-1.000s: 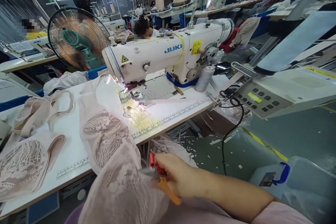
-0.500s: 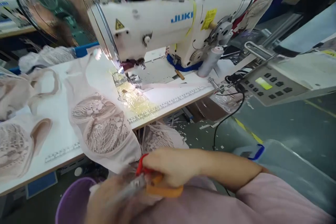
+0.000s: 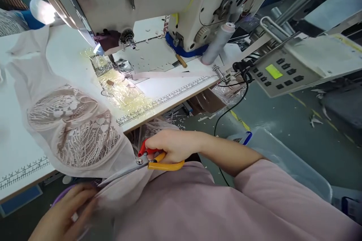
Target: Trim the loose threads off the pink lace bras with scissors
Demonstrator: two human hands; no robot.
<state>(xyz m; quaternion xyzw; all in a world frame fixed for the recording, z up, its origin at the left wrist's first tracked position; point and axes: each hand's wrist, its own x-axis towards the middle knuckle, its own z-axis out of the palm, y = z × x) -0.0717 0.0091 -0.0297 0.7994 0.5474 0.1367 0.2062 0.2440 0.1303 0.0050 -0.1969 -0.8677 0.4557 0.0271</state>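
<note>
My right hand (image 3: 177,145) grips a pair of scissors (image 3: 166,166) with red and orange handles, and the blades point left over pale fabric near my lap. My left hand (image 3: 68,211), slightly blurred, is closed at the lower left, pinching the edge of the pale pink bra (image 3: 87,143). The bra's lace cups lie on the table's front edge, one strap runs towards the back, and its lower band hangs over to my lap. The blade tips end close to my left fingers. Fabric partly hides whatever they cut.
A white sewing machine (image 3: 107,3) stands behind the bra, its lamp lit. A grey thread cone (image 3: 219,43) and control panel (image 3: 278,73) are to the right. A ruler strip (image 3: 169,98) edges the white table. A clear bin (image 3: 291,162) stands on the floor at right.
My view has tilted down and closer. My left hand has moved down and left, away from the scissors, and the fabric between my hands is now stretched out along the blades.
</note>
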